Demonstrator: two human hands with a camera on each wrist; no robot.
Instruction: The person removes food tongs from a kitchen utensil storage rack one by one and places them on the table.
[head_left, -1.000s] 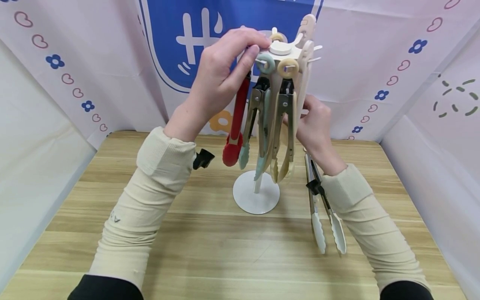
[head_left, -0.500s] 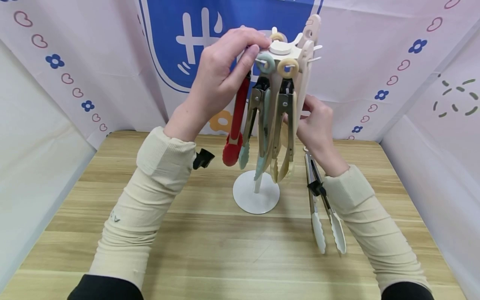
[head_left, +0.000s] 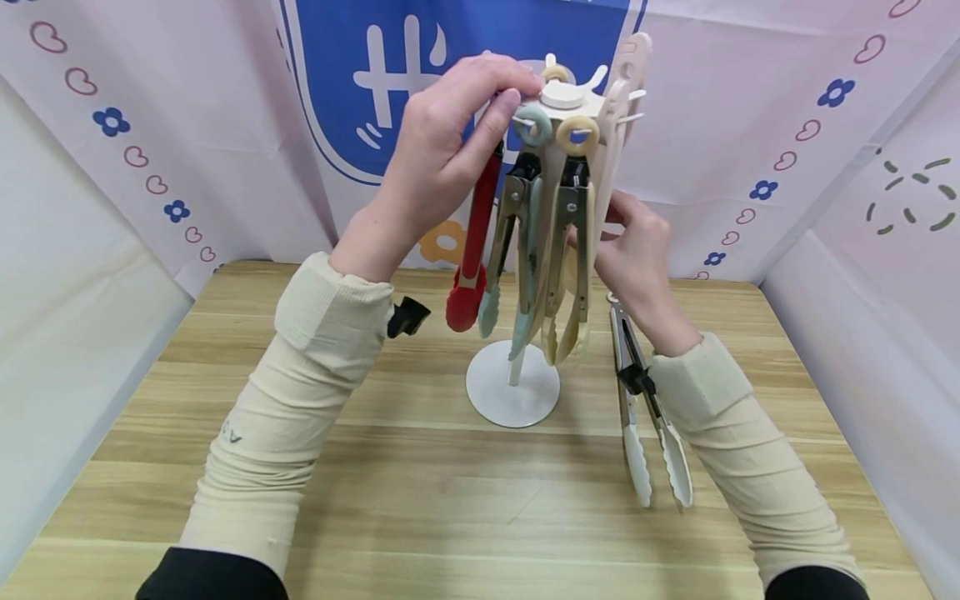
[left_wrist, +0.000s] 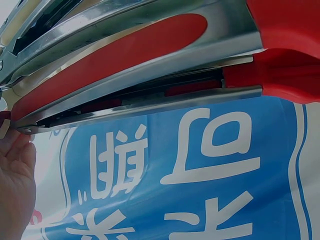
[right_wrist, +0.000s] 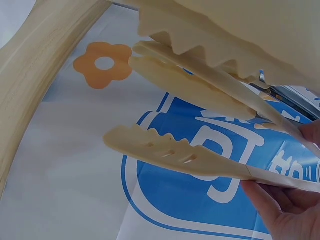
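Cream tongs (head_left: 634, 57) now farther right, held in right hand (head_left: 633, 250), rack (head_left: 564, 97) in left hand (head_left: 448, 129).

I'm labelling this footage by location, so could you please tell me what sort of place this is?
Probably a staged tabletop booth: a printed sheet hangs behind a wood-grain table, where a rack bears several tongs.
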